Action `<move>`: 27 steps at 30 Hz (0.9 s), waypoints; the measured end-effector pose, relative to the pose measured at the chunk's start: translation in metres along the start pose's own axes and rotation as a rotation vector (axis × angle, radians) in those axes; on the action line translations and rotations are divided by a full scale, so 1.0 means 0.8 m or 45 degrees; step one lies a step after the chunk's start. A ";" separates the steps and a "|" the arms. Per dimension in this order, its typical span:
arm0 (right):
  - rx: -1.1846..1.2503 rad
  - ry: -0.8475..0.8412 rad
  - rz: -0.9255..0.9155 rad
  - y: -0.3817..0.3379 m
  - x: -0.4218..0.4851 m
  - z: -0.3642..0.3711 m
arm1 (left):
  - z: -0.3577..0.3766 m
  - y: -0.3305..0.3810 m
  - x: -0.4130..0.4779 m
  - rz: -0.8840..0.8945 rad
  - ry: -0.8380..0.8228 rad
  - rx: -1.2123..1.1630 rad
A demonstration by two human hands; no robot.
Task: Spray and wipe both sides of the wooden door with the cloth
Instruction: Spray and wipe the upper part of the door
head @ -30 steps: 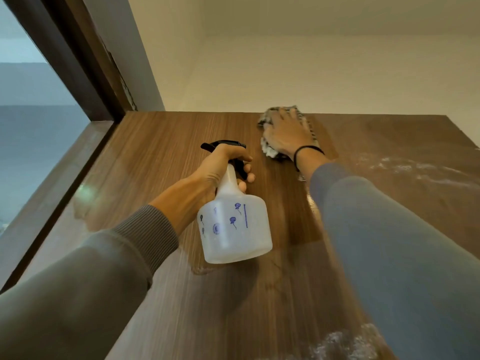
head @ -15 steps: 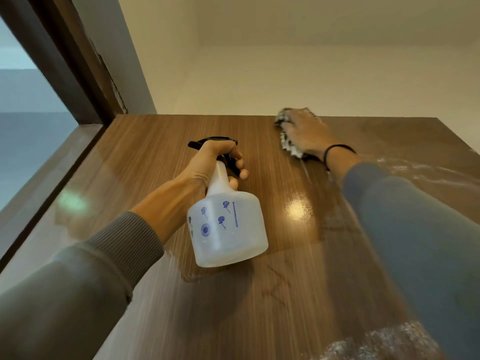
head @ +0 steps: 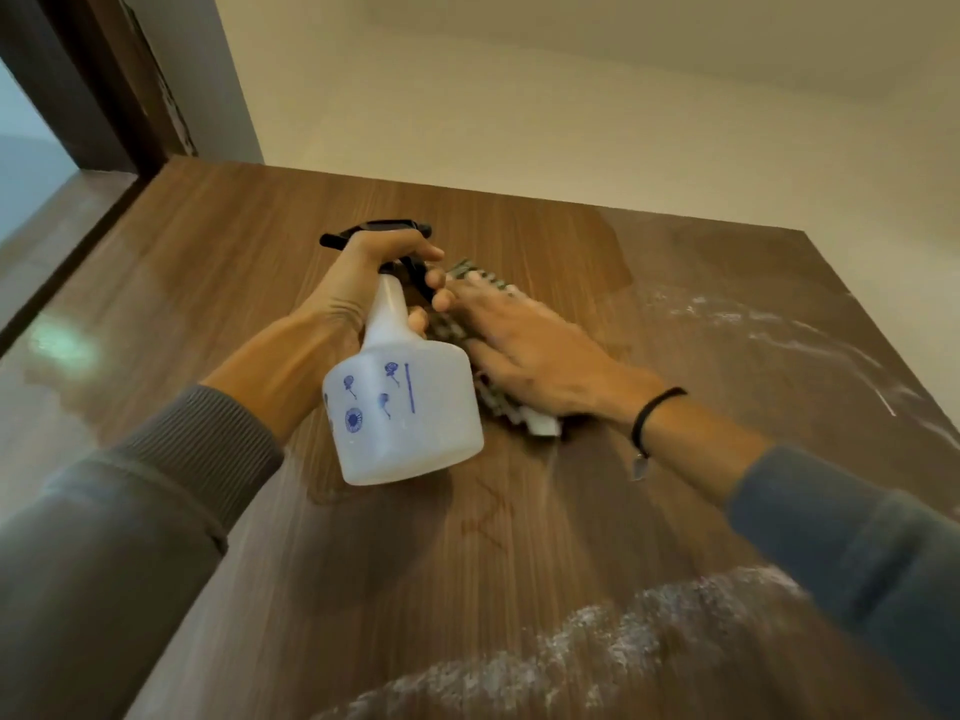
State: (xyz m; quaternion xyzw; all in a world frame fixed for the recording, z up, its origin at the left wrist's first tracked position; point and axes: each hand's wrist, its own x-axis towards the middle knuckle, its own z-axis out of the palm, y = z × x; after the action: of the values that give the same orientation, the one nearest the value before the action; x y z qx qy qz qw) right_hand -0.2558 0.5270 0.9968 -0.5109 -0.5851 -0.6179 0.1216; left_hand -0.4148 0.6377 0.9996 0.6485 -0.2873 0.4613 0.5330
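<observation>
White-streaked wooden door [head: 208, 283], left hand [head: 358, 288] clamped round spray bottle [head: 405, 407], right hand [head: 540, 356] flat on cloth [head: 511, 410] alongside

I read this as an indoor room, likely a home or flat; which room, I can't tell. A wood-grain door [head: 218, 262] fills my view. Above it are a plain cream painted wall [head: 571, 137] and ceiling [head: 727, 18]. A dark brown frame [head: 93, 80] stands at upper left, with a pale bluish pane [head: 26, 163] beside it; glass or open, unclear. The kit is domestic: a small translucent spray bottle [head: 410, 407] printed with blue flowers, and a checked cloth [head: 511, 410] against the door.
</observation>
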 end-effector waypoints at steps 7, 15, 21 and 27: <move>-0.014 0.103 0.609 0.064 -0.017 -0.027 | 0.004 -0.002 -0.002 -0.030 -0.017 0.100; -0.021 -0.004 -0.004 -0.040 -0.066 0.014 | 0.009 -0.001 -0.001 -0.081 0.035 0.115; 0.011 0.034 0.244 0.029 -0.102 -0.010 | 0.003 -0.002 -0.007 -0.056 0.082 0.115; 0.099 0.140 0.539 0.025 -0.092 -0.014 | 0.002 -0.002 -0.010 -0.100 0.058 0.030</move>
State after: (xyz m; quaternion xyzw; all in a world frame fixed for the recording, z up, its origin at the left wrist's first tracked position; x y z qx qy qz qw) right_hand -0.2133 0.4789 0.9544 -0.5827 -0.4807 -0.5826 0.3000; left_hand -0.4161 0.6356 0.9916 0.6547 -0.2440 0.4581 0.5495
